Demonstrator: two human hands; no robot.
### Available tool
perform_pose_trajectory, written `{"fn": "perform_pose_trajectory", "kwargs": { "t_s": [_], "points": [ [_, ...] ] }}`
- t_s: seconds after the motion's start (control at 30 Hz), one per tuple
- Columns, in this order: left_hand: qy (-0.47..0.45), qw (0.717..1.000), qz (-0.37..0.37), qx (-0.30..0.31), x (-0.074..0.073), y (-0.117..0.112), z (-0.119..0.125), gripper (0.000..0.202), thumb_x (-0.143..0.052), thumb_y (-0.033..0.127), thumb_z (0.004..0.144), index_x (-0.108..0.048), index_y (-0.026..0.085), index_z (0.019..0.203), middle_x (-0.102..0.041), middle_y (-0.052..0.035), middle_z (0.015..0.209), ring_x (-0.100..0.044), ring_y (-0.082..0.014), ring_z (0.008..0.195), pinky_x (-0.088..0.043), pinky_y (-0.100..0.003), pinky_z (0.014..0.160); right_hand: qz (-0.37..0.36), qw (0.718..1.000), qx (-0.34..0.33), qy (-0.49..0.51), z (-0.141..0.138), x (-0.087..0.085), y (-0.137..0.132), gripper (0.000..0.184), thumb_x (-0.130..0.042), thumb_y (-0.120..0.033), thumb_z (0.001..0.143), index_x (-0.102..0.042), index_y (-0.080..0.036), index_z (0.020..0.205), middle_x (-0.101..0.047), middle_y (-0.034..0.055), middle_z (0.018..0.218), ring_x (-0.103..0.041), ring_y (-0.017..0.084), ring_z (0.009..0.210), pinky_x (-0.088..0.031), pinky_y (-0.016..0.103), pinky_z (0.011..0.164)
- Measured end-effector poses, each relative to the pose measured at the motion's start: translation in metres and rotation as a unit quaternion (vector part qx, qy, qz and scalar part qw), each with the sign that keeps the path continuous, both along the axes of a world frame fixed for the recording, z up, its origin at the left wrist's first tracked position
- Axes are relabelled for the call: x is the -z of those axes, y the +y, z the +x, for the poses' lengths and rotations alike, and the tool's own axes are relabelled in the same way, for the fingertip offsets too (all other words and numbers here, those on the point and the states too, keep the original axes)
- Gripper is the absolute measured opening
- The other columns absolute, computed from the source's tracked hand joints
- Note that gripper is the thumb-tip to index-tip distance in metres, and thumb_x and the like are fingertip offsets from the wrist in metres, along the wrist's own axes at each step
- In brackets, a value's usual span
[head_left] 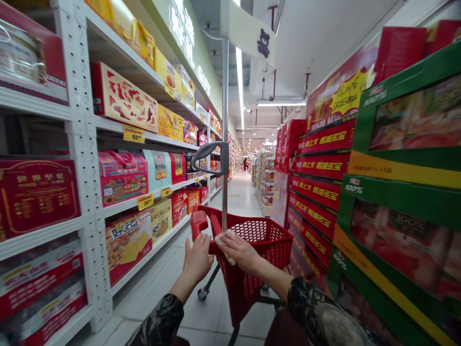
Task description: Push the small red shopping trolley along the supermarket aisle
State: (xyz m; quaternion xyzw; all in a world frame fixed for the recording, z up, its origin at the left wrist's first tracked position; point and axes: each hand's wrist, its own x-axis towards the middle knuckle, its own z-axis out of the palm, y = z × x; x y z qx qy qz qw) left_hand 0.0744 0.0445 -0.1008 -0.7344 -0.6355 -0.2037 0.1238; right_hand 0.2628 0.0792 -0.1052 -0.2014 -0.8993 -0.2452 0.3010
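A small red shopping cart (236, 288) stands right in front of me, with a perforated basket and castor wheels. My left hand (198, 259) is closed over the cart's near left rim, beside a red handle piece (199, 223). With my right hand (241, 252) I press a crumpled white wipe (227, 257) onto the near rim, close to the foot of the metal pole (225, 105). That pole rises from the cart, carrying a grey loop handle (207, 158) and a pale flag (248, 31) with a bear on it. Part of the wipe is hidden under my fingers.
White shelving (86, 144) with boxed snacks lines the left side. To the right, red drink cartons (320, 166) and green boxes (389, 192) are stacked high, close to the cart. A tiled aisle (240, 187) runs ahead, with a distant person (245, 163) near its end.
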Motion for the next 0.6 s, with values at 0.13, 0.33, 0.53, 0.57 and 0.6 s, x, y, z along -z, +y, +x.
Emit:
{"fn": "perform_pose_trajectory", "kwargs": {
  "t_s": [0.13,0.33,0.53,0.57,0.6],
  "points": [
    [-0.003,1.0,0.012,-0.01,0.001,-0.001,0.002,0.048,-0.046,0.02,0.075,-0.047,0.017,0.123,-0.046,-0.0137,0.135,-0.035,-0.0246,0.129,-0.017,-0.057,0.106,-0.024,0.997,0.03,0.074,-0.01,-0.008,0.001,0.048,-0.045,-0.011,0.083,-0.047,-0.022,0.13,-0.047,0.0064,0.135,-0.035,0.021,0.129,-0.034,0.041,0.105],
    [0.003,0.998,0.061,-0.003,0.002,-0.006,0.005,0.038,-0.044,0.018,0.079,-0.053,0.019,0.116,-0.055,-0.0124,0.126,-0.043,-0.0249,0.122,-0.02,-0.056,0.105,-0.038,0.971,0.065,0.225,-0.032,0.018,0.002,0.055,-0.047,-0.007,0.078,-0.045,-0.021,0.132,-0.042,0.0104,0.138,-0.033,0.023,0.131,-0.037,0.045,0.103],
    [-0.01,0.996,0.087,-0.003,0.004,-0.008,0.008,0.029,-0.046,0.02,0.079,-0.057,0.022,0.105,-0.06,-0.0092,0.116,-0.049,-0.0234,0.113,-0.022,-0.053,0.104,-0.034,0.958,0.076,0.276,-0.033,0.078,-0.004,0.056,-0.047,-0.007,0.08,-0.042,-0.022,0.134,-0.042,0.0139,0.137,-0.039,0.025,0.127,-0.043,0.046,0.097],
    [-0.012,0.996,0.087,-0.004,0.003,-0.009,0.008,0.028,-0.047,0.02,0.079,-0.057,0.022,0.104,-0.06,-0.0089,0.114,-0.049,-0.0233,0.112,-0.022,-0.052,0.104,-0.04,0.957,0.075,0.279,-0.031,0.08,-0.003,0.057,-0.047,-0.007,0.079,-0.042,-0.022,0.134,-0.042,0.0136,0.138,-0.04,0.025,0.127,-0.043,0.046,0.098],
    [-0.015,0.996,0.086,-0.006,0.002,-0.009,0.009,0.027,-0.048,0.02,0.078,-0.057,0.022,0.103,-0.061,-0.0086,0.113,-0.05,-0.0234,0.11,-0.023,-0.052,0.104,-0.046,0.956,0.074,0.281,-0.03,0.08,-0.003,0.058,-0.047,-0.006,0.079,-0.042,-0.023,0.134,-0.041,0.0131,0.138,-0.04,0.025,0.126,-0.043,0.046,0.098]
  ]
}}
